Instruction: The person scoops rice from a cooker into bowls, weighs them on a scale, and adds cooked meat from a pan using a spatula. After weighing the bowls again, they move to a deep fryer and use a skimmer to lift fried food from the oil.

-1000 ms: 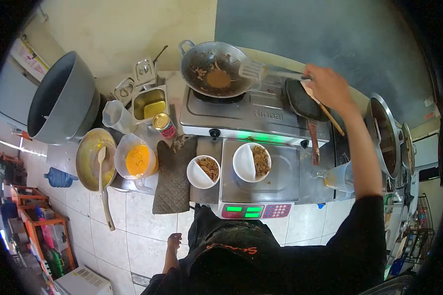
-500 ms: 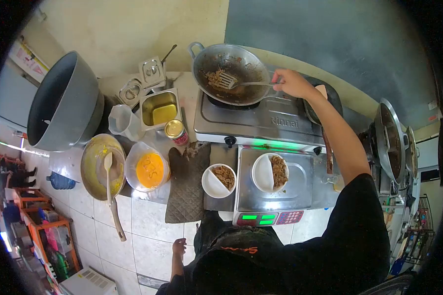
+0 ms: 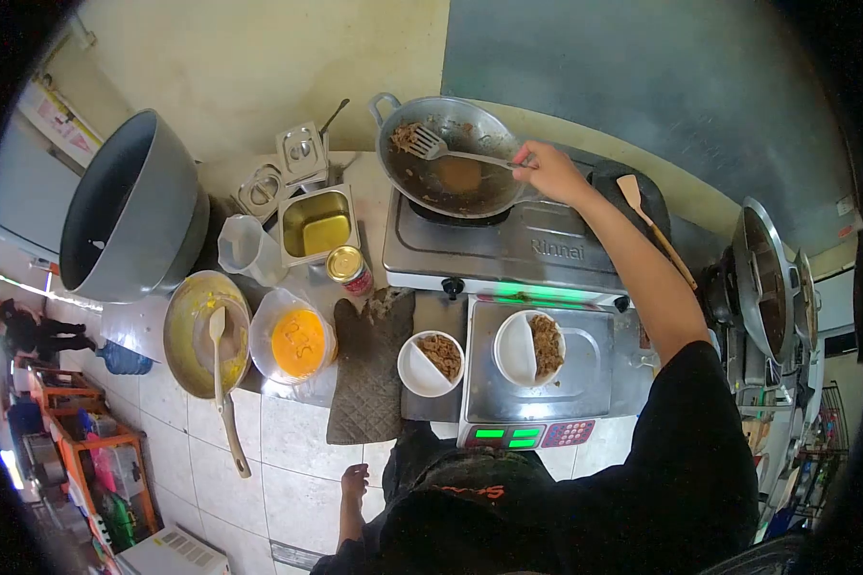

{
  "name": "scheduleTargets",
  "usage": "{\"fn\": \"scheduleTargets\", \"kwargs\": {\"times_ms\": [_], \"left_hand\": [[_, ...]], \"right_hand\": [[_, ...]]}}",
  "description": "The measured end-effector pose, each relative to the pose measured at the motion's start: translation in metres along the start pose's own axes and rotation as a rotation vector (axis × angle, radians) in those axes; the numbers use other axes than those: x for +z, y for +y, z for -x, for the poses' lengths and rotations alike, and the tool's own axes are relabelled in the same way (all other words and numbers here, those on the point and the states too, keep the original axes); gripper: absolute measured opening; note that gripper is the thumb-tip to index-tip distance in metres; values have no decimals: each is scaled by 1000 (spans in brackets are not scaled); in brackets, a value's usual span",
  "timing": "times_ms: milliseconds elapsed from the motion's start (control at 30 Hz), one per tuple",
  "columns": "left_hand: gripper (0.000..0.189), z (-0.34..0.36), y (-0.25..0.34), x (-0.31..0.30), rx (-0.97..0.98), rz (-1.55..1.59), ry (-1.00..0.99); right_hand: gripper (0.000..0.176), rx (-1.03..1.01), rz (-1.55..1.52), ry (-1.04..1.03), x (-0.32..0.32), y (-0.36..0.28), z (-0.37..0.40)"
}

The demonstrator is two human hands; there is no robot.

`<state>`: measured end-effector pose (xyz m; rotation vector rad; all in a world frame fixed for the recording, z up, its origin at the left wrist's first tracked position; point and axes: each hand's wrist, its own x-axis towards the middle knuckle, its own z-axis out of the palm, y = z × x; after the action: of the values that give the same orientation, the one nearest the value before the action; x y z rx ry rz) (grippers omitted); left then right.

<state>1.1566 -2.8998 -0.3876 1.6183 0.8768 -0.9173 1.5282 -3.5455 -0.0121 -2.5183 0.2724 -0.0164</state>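
Note:
My right hand (image 3: 551, 172) grips the handle of a slotted metal spatula (image 3: 430, 144). The spatula's head is inside the wok (image 3: 460, 120), against browned food (image 3: 406, 136) at the wok's left side, with brown liquid in the middle. The wok sits on the gas stove (image 3: 558, 251). My left hand (image 3: 355, 479) hangs low, away from the counter, its fingers curled and too small to read clearly. A divided white bowl (image 3: 516, 347) with brown food rests on the scale (image 3: 585, 369); a similar bowl (image 3: 418, 381) stands left of it.
Left of the stove are an oven mitt (image 3: 369, 383), a red can (image 3: 350, 271), a steel container of oil (image 3: 353, 206), a jug of orange liquid (image 3: 326, 355), a pan (image 3: 177, 335) and a large grey pot (image 3: 144, 230). A wooden spatula (image 3: 660, 233) lies at right. A person stands far left.
My right hand has moved the spatula head left and up inside the wok, pushing the food to that side. Liquid now shows in the wok's middle. The camera view has shifted slightly.

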Motion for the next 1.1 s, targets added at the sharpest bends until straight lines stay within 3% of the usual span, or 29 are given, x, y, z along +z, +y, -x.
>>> {"fn": "scheduleTargets", "kwargs": {"times_ms": [267, 467, 567, 667, 733, 1100], "left_hand": [[21, -3, -21, -7, -89, 173, -97], [23, 4, -30, -1, 64, -62, -1], [24, -14, -40, -5, -40, -30, -14], [24, -32, -58, -15, -43, 97, -96], [23, 13, -17, 8, -16, -93, 54], [20, 34, -24, 50, -8, -83, 14]], "right_hand": [[29, -29, -181, -6, 3, 18, -3], [27, -27, -278, -27, -13, 49, 12], [25, -106, -287, -3, -32, 62, 31], [23, -131, -260, -32, -62, 55, 72], [23, -166, -254, -56, -85, 60, 95], [19, -5, -175, -180, -175, 61, 261]]}}
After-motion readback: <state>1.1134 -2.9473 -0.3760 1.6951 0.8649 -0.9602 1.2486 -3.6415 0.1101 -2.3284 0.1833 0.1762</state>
